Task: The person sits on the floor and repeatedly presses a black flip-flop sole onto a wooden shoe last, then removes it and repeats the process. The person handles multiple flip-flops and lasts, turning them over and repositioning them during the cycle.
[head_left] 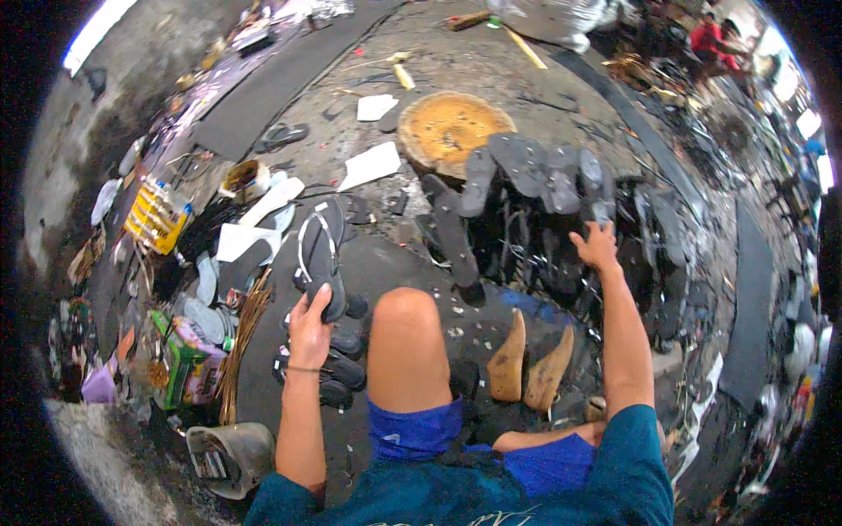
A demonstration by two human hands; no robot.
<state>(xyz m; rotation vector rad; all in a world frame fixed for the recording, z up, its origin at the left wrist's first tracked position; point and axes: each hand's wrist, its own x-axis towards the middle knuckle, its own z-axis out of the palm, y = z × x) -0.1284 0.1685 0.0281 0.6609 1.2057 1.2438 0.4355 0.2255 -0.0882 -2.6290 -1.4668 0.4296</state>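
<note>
My left hand (pixel 309 331) is closed round the heel end of a black flip-flop (pixel 324 250) with a pale shiny strap, holding it toe up. Several more dark flip-flops (pixel 340 370) lie below that hand, beside my raised knee. On the right, my right hand (pixel 598 247) reaches to a heap of black flip-flops (pixel 561 180), thumb and fingers apart at its near side. Whether the fingertips touch a sole I cannot tell. Two wooden foot forms (pixel 507 361) stand between my legs and the heap.
A round wooden block (pixel 452 131) sits beyond the heap. White sheets (pixel 370 165) lie to its left. At the left are a yellow pack of bottles (pixel 158 216), a green and pink box (pixel 186 359), a stick bundle (pixel 243 351) and a grey bucket (pixel 230 460). A person in red (pixel 715 48) sits far right.
</note>
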